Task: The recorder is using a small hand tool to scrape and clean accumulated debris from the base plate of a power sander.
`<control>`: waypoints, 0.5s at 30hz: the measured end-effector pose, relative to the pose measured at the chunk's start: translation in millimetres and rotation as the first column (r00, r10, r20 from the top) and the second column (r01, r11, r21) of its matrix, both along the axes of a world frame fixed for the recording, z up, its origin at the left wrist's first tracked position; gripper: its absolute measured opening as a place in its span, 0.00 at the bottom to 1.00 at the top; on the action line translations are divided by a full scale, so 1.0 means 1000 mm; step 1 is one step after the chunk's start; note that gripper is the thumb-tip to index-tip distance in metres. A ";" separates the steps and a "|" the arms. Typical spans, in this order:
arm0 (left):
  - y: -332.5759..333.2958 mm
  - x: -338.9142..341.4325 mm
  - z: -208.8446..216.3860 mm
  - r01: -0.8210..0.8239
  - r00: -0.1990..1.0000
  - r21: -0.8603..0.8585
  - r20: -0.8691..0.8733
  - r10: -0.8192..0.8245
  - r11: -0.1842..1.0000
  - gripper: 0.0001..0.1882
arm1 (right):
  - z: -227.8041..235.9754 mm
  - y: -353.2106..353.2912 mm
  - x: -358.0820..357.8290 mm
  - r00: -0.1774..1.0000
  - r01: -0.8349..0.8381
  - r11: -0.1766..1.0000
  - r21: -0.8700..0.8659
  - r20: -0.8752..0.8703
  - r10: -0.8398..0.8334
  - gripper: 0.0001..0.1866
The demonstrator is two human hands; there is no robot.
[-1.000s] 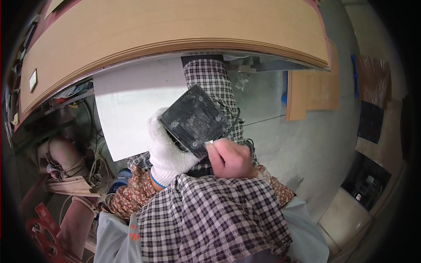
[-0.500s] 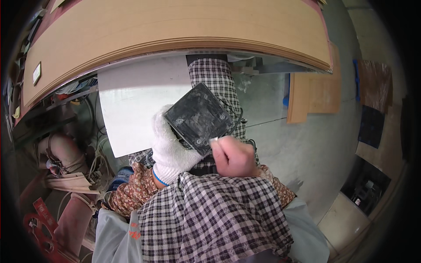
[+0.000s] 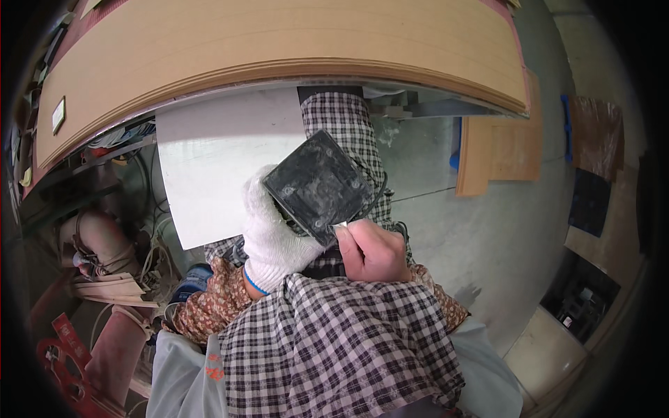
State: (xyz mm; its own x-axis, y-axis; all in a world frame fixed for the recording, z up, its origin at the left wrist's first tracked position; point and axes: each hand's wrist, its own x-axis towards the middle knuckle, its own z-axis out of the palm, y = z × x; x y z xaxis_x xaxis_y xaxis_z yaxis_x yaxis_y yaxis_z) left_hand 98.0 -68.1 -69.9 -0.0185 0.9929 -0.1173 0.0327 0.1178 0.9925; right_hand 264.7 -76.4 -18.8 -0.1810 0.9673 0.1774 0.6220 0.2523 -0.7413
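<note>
My left hand (image 3: pixel 268 233), in a white knitted glove with a blue cuff edge, is wrapped round a palm sander (image 3: pixel 319 182) above my lap. Its square black pad faces up, worn and dusty, with screw heads near the corners. A dark cord (image 3: pixel 382 198) curves along its right side. My bare right hand (image 3: pixel 373 249) is closed at the pad's near corner. Between its thumb and forefinger shows a small pale, flat piece (image 3: pixel 340 226) resting against that corner; its kind is unclear.
Stacked brown boards (image 3: pixel 293 42) lie across the far side. A white panel (image 3: pixel 216 167) stands below their edge. Cables and a red metal frame (image 3: pixel 66 355) crowd the left. Brown boards (image 3: pixel 498 146) and a black crate (image 3: pixel 582 296) lie on the right.
My right hand has shifted very slightly, and the pale piece shows more clearly at the pad's corner. The sander and my left hand have barely moved.
</note>
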 end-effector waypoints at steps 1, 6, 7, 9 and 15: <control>0.000 -0.001 0.003 0.001 1.000 0.000 0.000 -0.001 1.000 0.50 | 0.000 0.000 0.001 1.000 -0.017 1.000 -0.007 0.012 0.017 0.13; 0.005 -0.001 0.015 -0.010 0.959 0.092 -0.280 0.036 0.996 0.50 | 0.000 0.014 0.010 0.989 0.143 0.988 -0.053 0.053 -0.140 0.13; 0.004 0.000 0.015 -0.013 0.958 0.092 -0.284 0.039 0.996 0.50 | -0.003 0.009 0.011 0.996 0.086 0.995 -0.051 0.022 -0.085 0.13; 0.003 0.001 0.013 -0.016 0.956 0.092 -0.289 0.042 0.996 0.50 | -0.003 0.000 0.001 1.000 0.021 1.000 0.020 -0.009 -0.021 0.14; 0.002 0.000 0.008 -0.030 0.949 0.100 -0.309 0.059 0.995 0.52 | 0.000 0.011 0.005 0.999 0.041 0.999 -0.008 0.032 -0.041 0.14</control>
